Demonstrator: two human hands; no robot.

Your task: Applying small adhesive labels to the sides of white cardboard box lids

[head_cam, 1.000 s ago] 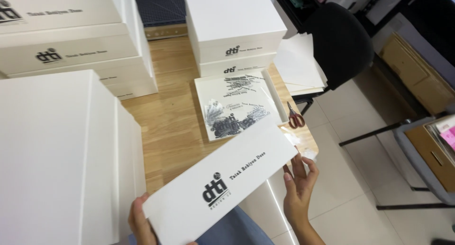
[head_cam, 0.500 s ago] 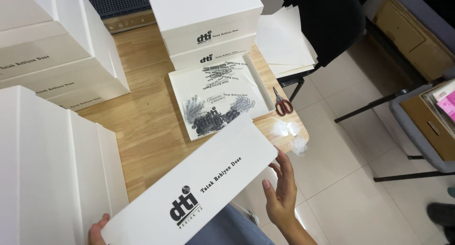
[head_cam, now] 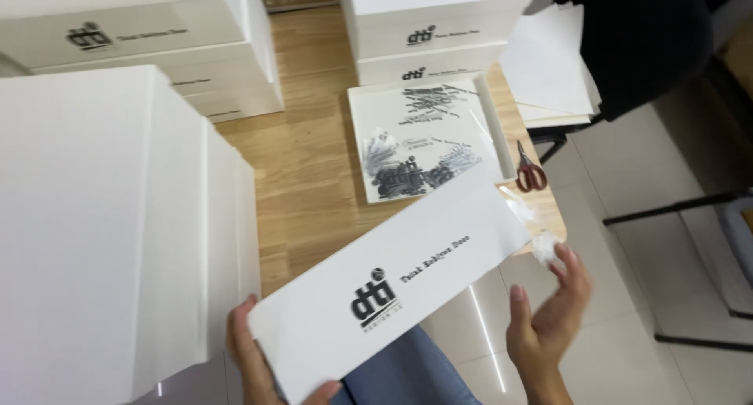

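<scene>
Left hand: the left hand (head_cam: 255, 362) clamps the near end of a long white flat cardboard panel with a black printed mark (head_cam: 400, 283), fingers curled under its lower edge, thumb side against the corner.

Right hand: the right hand (head_cam: 549, 315) is open, fingers spread apart, just off the panel's far end and touching nothing that can be made out.

Panel: it runs slantwise up and away from the left hand, its far end over the edge of the light wooden table (head_cam: 314, 162).

Beyond the hands: an open shallow white tray of printed transparent film pieces (head_cam: 423, 142), red-handled scissors (head_cam: 529, 174) at the table edge, stacked white boxes (head_cam: 431, 29) further off.

Beside the left hand: a tall stack of plain white boards (head_cam: 102, 232).

Risk: held at one end only, the panel looks likely to sag, crease or slip; a swing of its far end could knock the scissors off the edge.
</scene>
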